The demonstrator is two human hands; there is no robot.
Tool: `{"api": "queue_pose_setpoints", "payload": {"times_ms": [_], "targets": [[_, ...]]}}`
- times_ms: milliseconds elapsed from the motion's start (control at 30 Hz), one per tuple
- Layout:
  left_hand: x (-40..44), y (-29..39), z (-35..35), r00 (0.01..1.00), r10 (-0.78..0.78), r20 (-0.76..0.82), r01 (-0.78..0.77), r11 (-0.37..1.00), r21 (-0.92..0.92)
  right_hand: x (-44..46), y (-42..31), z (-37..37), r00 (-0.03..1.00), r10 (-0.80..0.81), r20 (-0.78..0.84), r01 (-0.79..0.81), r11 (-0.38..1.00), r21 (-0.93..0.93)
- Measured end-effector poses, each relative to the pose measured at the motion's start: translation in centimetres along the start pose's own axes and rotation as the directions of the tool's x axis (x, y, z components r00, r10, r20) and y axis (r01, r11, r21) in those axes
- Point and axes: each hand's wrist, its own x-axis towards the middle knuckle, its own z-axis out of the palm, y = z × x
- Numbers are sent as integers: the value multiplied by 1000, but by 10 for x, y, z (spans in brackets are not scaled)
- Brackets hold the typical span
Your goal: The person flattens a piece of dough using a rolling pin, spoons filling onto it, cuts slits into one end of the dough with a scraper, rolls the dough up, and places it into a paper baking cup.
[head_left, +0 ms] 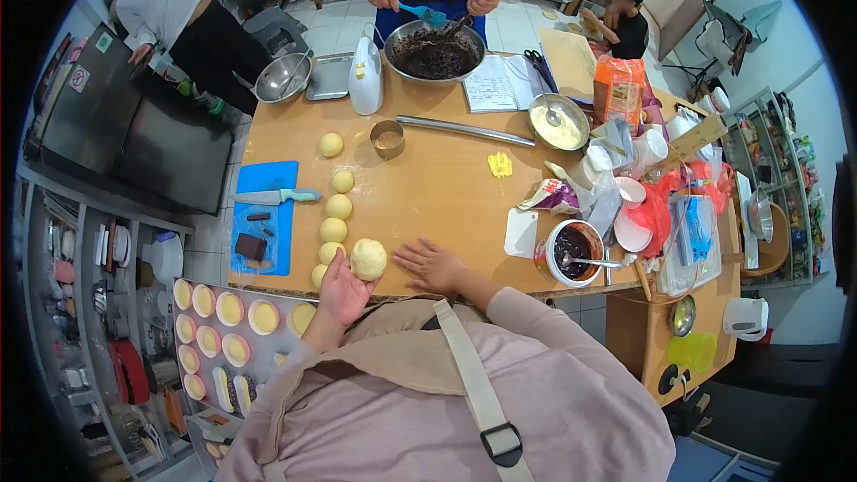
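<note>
A large, smooth, pale-yellow dough ball (368,260) sits against the fingers of my left hand (342,293), which cups it from the near side at the front of the table. My right hand (430,266) lies flat on the wood just to the right, its fingers spread and nothing in it. Beside my left hand runs a column of smaller dough balls (333,230), the nearest ones partly hidden by the hand. Farther back, one more dough ball (330,145) stands apart next to a metal ring cutter (387,138).
A knife (277,196) and chocolate lie on a blue cutting board (290,245). Right of my hands stand a tub of dark filling (571,253) and a white scraper (520,232). Opposite, a person in a blue apron holds a spatula over a bowl (434,78). A metal rod (464,130) crosses the table.
</note>
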Motion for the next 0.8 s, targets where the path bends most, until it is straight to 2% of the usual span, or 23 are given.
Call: {"api": "queue_pose_setpoints", "payload": {"times_ms": [100,200,300,333,400,500,600,667,700,767,800], "targets": [[12,-1,5,1000,-11,22,10,998,54,-37,2,-7,967,255,-8,-255,966,-38],[26,-3,8,999,-52,13,51,994,94,-63,-2,-7,913,407,35,-406,913,-31],[37,-7,17,997,-74,4,72,984,165,-91,-3,-13,887,452,-93,-442,891,104],[41,-7,18,996,-83,15,79,981,179,-97,2,-17,848,527,-49,-500,827,257],[52,-12,13,994,-108,34,98,973,207,-107,12,-26,758,648,74,-579,617,534],[76,-20,5,983,-177,-53,183,899,398,-120,12,-38,519,850,88,-639,318,701],[111,-29,-2,988,-154,-16,140,849,510,-127,9,-42,462,885,-53,-630,370,683],[125,-31,10,995,-101,-6,84,792,605,-127,4,-43,430,901,-55,-643,349,682],[130,-31,20,997,-72,0,55,759,648,-126,2,-43,417,907,-56,-648,340,682],[141,-31,36,996,38,84,-92,427,899,-130,2,-33,433,895,-105,-661,395,637],[146,-32,41,987,77,141,-155,224,962,-131,0,-32,441,888,-129,-668,421,613]]}}
